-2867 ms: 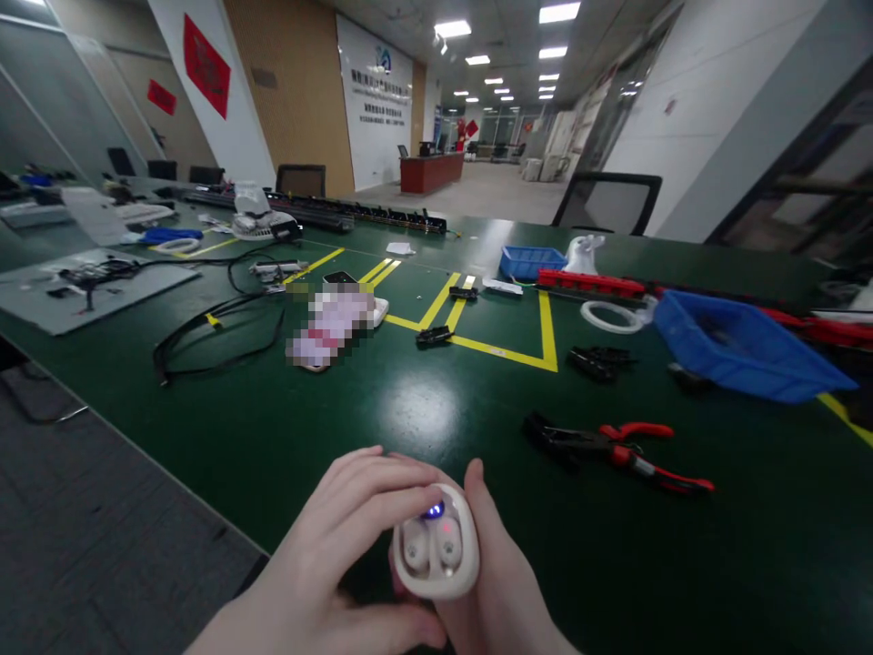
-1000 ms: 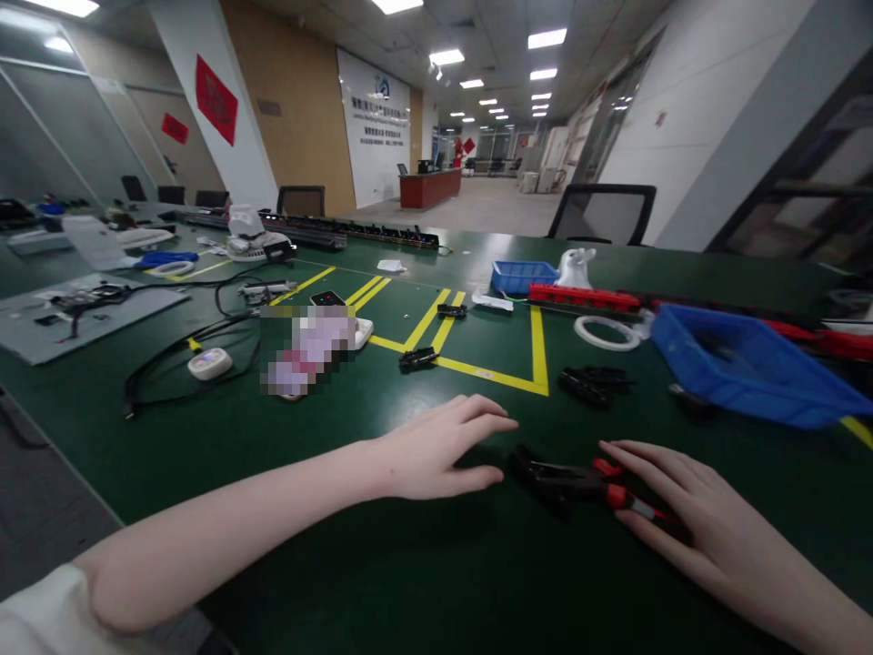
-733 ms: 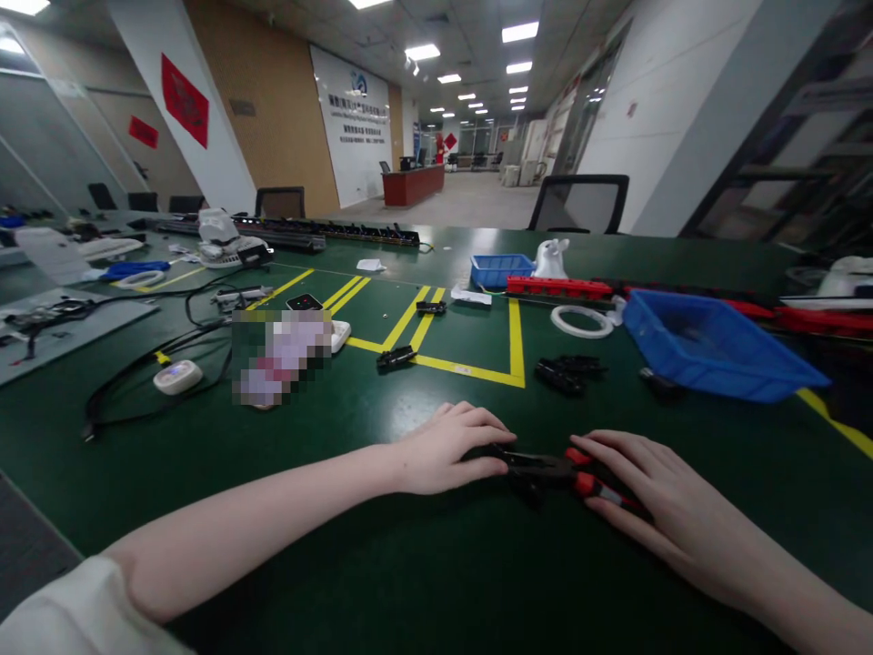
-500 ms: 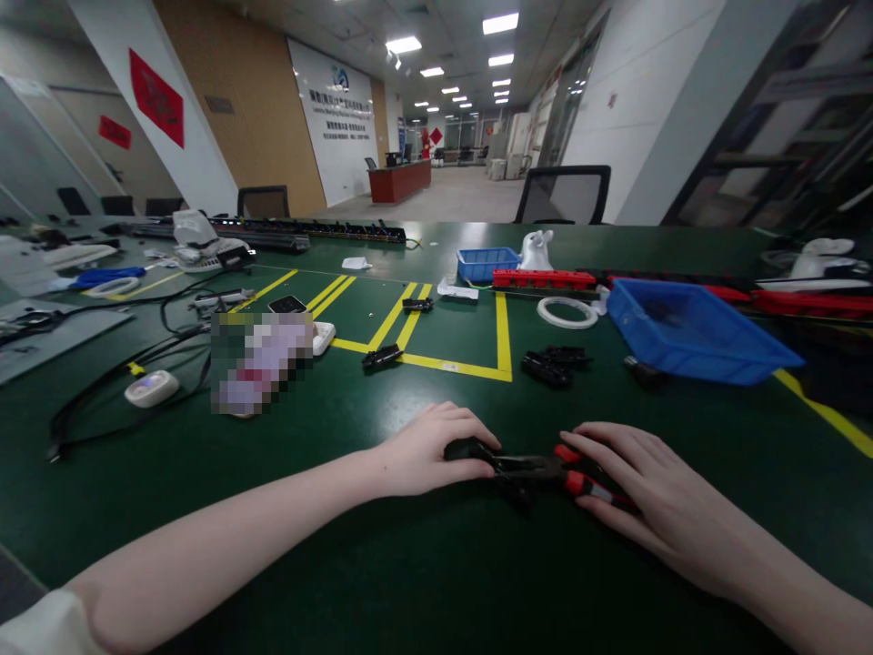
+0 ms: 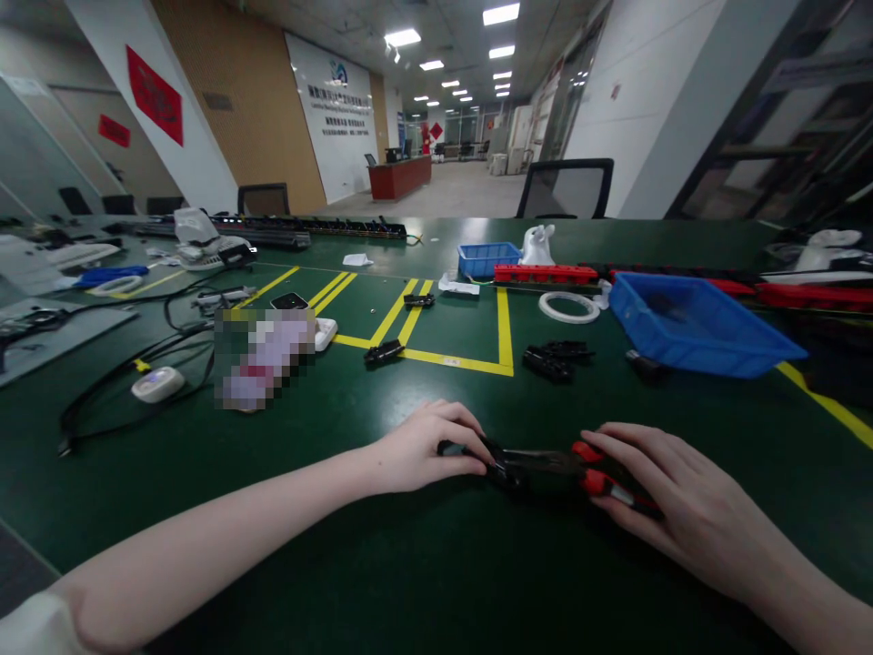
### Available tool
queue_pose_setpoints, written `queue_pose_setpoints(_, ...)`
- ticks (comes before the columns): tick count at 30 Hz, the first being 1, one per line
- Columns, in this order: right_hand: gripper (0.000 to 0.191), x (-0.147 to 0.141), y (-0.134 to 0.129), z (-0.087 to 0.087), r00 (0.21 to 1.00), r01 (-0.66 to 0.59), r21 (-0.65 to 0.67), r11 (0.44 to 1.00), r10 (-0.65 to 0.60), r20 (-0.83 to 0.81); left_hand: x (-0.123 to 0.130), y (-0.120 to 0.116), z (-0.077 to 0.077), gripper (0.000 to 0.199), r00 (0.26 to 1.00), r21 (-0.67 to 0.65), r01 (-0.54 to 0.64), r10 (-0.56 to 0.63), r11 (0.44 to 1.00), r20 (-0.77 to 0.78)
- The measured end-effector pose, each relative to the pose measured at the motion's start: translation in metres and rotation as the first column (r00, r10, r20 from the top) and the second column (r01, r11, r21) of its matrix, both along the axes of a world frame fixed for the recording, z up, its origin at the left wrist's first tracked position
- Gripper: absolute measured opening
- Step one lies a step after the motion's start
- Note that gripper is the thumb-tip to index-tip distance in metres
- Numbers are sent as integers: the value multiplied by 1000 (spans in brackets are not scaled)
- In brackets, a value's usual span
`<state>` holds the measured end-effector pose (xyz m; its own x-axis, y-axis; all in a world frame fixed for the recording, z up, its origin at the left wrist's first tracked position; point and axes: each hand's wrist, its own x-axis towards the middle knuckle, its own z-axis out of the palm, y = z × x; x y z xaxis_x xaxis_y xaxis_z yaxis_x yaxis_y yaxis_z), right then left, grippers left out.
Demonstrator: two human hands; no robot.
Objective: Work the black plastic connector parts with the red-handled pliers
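My left hand (image 5: 426, 448) is closed around a small black plastic part (image 5: 505, 473), whose right end pokes out past the fingertips. From the other side, my right hand (image 5: 672, 491) grips a pair of pliers (image 5: 597, 482) by its red-and-black handles. The plier jaws point left and reach the black part; blur hides whether they bite on it. Similar black parts (image 5: 547, 362) lie in a pair beyond my hands. Another black part (image 5: 384, 353) rests by the yellow tape, and one more black part (image 5: 418, 300) sits farther back.
On the green table (image 5: 382, 582), a blue bin (image 5: 709, 350) stands at the right, beside a white ring (image 5: 568, 307). A smaller blue basket (image 5: 488, 259) and red strips (image 5: 546, 275) are behind. Black cables (image 5: 102, 391), a white oval device (image 5: 157, 384) and a blurred-out object (image 5: 265, 359) lie left.
My right hand and the pliers have shifted a little to the right. My left hand has moved slightly left, still holding the black part.
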<state>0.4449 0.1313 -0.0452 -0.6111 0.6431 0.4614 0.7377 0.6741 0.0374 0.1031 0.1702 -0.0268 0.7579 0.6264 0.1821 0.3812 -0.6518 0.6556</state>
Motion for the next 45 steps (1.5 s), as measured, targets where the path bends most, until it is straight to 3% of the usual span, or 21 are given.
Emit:
queue_pose_setpoints(6,43,-13,-10,2,995,17,38,999,-13,-102,-6,-13,-1,14,994,-16,-94,94,995,58)
queue_pose_setpoints(10,50,-23,-17,6,993,10,41,999,-5,-121,-8,-19,-2,16,988,-15,-141,141,990,57)
queue_pose_setpoints(14,50,-31,-22,7,993,21,56,998,-14,-118,-9,-20,-4,22,994,58,-109,108,992,14)
queue_pose_setpoints(20,49,-40,-27,6,992,80,52,995,-74,-105,-10,-20,-7,16,996,148,-82,84,986,-7)
queue_pose_setpoints(27,47,-33,-28,3,996,-42,76,996,48,-76,-12,-20,-9,18,997,121,-75,75,990,2)
queue_pose_setpoints(45,37,-38,-27,8,995,-88,83,993,91,-29,-11,-19,-8,19,997,88,-79,79,993,6)
